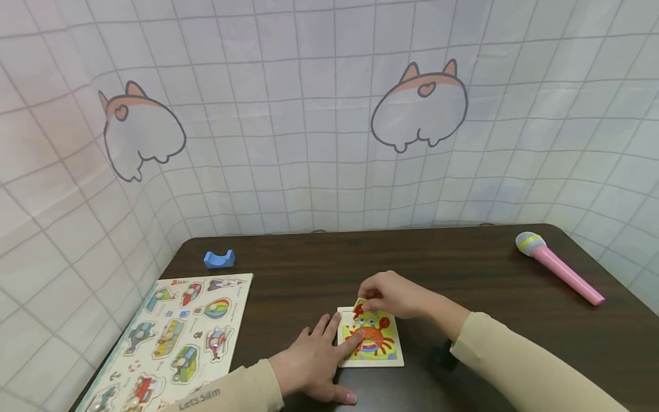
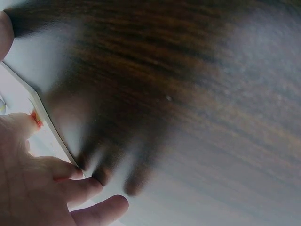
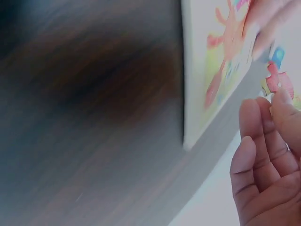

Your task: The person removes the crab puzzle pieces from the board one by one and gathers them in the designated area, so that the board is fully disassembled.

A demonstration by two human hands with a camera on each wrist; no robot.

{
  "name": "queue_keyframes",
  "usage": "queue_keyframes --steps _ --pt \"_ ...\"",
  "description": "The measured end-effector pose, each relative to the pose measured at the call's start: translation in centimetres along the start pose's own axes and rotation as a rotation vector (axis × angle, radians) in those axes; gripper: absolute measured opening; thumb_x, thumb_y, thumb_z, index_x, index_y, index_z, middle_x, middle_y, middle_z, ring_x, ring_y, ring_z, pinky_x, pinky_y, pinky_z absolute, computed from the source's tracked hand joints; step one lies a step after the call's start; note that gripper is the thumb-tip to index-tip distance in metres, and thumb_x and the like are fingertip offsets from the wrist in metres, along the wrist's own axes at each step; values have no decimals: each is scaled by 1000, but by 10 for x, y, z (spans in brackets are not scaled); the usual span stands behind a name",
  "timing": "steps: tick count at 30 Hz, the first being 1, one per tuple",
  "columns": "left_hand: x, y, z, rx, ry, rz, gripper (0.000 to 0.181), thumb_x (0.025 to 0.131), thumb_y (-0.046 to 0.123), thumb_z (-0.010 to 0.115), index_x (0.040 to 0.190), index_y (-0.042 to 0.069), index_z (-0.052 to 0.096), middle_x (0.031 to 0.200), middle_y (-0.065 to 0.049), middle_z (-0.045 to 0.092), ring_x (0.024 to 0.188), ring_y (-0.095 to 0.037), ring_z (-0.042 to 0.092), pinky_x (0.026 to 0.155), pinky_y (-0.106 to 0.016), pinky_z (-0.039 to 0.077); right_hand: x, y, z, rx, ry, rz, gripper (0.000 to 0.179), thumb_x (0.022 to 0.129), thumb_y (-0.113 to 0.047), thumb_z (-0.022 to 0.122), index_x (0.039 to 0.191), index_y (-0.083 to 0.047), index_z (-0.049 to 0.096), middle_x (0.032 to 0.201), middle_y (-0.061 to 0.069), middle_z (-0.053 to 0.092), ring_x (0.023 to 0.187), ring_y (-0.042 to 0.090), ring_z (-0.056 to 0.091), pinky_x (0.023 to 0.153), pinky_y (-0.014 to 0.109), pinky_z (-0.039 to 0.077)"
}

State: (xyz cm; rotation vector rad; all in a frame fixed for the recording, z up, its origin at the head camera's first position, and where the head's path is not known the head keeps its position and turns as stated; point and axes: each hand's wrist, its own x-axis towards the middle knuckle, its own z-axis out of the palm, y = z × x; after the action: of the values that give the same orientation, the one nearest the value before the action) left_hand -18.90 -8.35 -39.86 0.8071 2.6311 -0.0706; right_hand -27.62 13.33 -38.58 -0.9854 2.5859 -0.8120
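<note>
A small crab jigsaw puzzle (image 1: 400, 363) in a pale frame lies on the table in the head view. My left hand (image 1: 315, 359) is spread along its left side, with the index fingertip on the crab picture and the other fingers near or over the frame's edge. At the upper left of the puzzle, my right hand (image 1: 395, 293) pinches a puzzle piece (image 1: 358, 310) with a red claw on it. In the right wrist view this piece (image 3: 281, 84) is between thumb and fingertips, tilted above the frame. The slot under it is partly hidden.
A large peg puzzle board (image 1: 234, 320) with vehicle pictures lies at the left. Behind it sits a blue curved block (image 1: 219, 260). A pink toy microphone (image 1: 563, 270) lies at the far right. A white checked curtain (image 1: 278, 114) encloses the dark table (image 1: 463, 257).
</note>
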Motion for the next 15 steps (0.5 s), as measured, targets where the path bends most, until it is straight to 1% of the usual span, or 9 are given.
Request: queue_keyframes --steps 10,15 --pt "-1 1 0 -28 7 -2 96 81 74 68 161 42 26 169 -18 20 154 -37 27 112 -61 39 -34 38 -28 24 118 92 10 98 -16 68 98 -10 76 86 -4 71 76 11 60 70 26 52" --pt "-1 2 -1 -18 9 2 96 81 76 67 161 42 26 169 -18 20 154 -38 27 113 -62 38 -51 53 -41 42 142 163 10 97 -18 70 93 -11 75 83 -3 72 75 15 63 68 29 52"
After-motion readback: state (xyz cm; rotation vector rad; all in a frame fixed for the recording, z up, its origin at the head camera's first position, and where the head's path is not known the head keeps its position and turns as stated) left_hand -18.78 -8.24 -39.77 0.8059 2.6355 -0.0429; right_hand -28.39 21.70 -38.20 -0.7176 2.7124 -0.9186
